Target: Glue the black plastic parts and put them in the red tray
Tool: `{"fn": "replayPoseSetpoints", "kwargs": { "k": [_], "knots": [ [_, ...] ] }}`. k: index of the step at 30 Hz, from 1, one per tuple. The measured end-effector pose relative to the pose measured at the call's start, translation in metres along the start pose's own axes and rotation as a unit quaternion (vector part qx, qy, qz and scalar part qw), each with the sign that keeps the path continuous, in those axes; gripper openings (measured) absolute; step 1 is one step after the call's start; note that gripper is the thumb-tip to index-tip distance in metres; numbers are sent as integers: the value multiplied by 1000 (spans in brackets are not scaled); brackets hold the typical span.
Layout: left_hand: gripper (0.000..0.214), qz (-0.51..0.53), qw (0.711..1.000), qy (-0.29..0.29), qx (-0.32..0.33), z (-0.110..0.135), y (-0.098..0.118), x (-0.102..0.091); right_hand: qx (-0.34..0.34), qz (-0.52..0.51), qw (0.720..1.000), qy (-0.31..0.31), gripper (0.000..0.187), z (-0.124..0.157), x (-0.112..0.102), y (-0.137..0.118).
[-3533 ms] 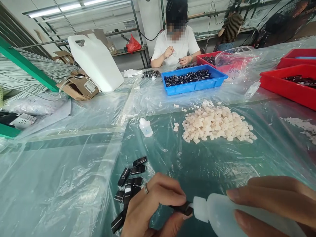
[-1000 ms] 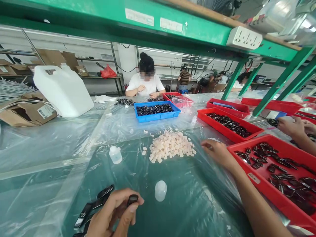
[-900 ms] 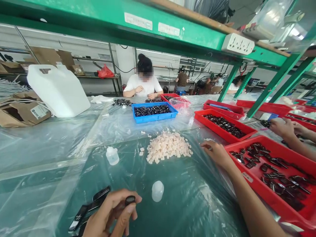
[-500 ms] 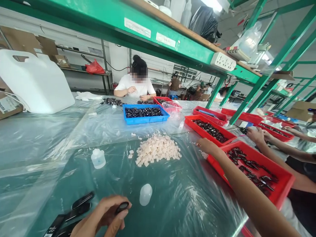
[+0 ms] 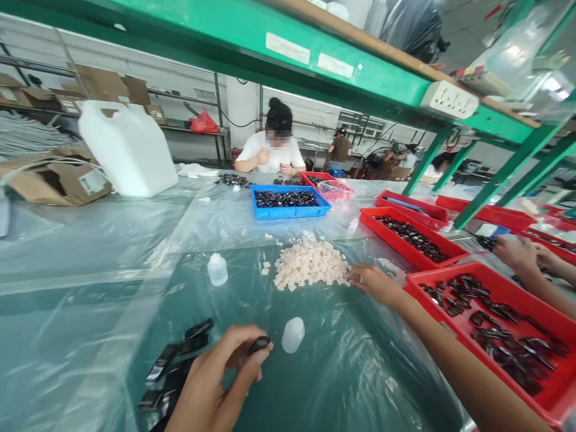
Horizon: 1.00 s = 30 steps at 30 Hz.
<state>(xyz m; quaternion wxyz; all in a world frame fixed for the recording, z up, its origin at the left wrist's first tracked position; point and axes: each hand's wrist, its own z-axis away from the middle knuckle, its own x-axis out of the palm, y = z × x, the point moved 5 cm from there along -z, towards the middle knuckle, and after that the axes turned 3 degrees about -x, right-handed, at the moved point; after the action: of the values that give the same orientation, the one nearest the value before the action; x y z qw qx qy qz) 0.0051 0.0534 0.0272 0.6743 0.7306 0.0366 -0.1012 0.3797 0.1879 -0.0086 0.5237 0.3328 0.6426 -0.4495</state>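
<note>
Left hand: low in view, fingers curled, thumb and forefinger pinching a small glossy black oval piece held just above the table film.
Right hand: arm stretched forward, fingertips at the right edge of the white pile; fingers drawn together, but whether they hold a chip cannot be told.
Landmark: the white pile, a heap of small pale square chips on clear plastic film over the green table.
Held piece, position: nearer the person than the pile and to its left, well apart from it.
Small bottle, lying: translucent, on its side, near side of the pile, just right of the left hand's fingertips, not touching them.
Small bottle, upright: capped, left of the pile, near it.
Black pieces, loose: a cluster on the film left of the left hand, near-left of the pile.
Red tray: right of the pile, beside the right forearm, holding many black pieces.
Second red tray: right of and behind the pile, also with black pieces.
Blue tray: behind the pile, filled with dark pieces.
White jug: far left behind the pile, beside a cardboard box.
Other people: one person seated beyond the blue tray; another person's hands far right of the pile.
</note>
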Motion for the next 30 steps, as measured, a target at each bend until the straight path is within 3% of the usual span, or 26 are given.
{"fn": "replayPoseSetpoints", "kwargs": {
  "k": [4, 7, 10, 12, 15, 17, 20, 25, 30],
  "knots": [
    [25, 2, 999, -35, 11, 2, 2, -2, -19, -28, 998, 54, 20, 14, -3, -13],
    [25, 4, 999, -43, 13, 4, 2, -1, -36, -82, 989, 120, 25, 29, -17, -46],
    [25, 7, 998, -63, 14, 8, 4, 5, -52, -165, 965, 195, 28, 49, -34, -109],
    [24, 5, 997, -76, 14, 11, 5, 9, -66, -223, 948, 219, 20, 61, -39, -161],
    [26, -3, 996, -83, 19, 17, 8, 12, -90, -325, 914, 226, 3, 70, -35, -230],
    [28, -9, 997, -78, 25, 21, 11, 11, -105, -385, 884, 244, 8, 70, -29, -256],
    [26, -35, 996, -69, 37, 26, 14, 9, -109, -417, 860, 272, 17, 69, -21, -267],
    [26, -48, 997, -45, 26, 32, 11, 5, -103, -375, 877, 283, 19, 73, -15, -273],
    [31, -20, 999, -29, 0, 36, 0, 3, -93, -379, 872, 297, 23, 77, -13, -284]
  ]
}}
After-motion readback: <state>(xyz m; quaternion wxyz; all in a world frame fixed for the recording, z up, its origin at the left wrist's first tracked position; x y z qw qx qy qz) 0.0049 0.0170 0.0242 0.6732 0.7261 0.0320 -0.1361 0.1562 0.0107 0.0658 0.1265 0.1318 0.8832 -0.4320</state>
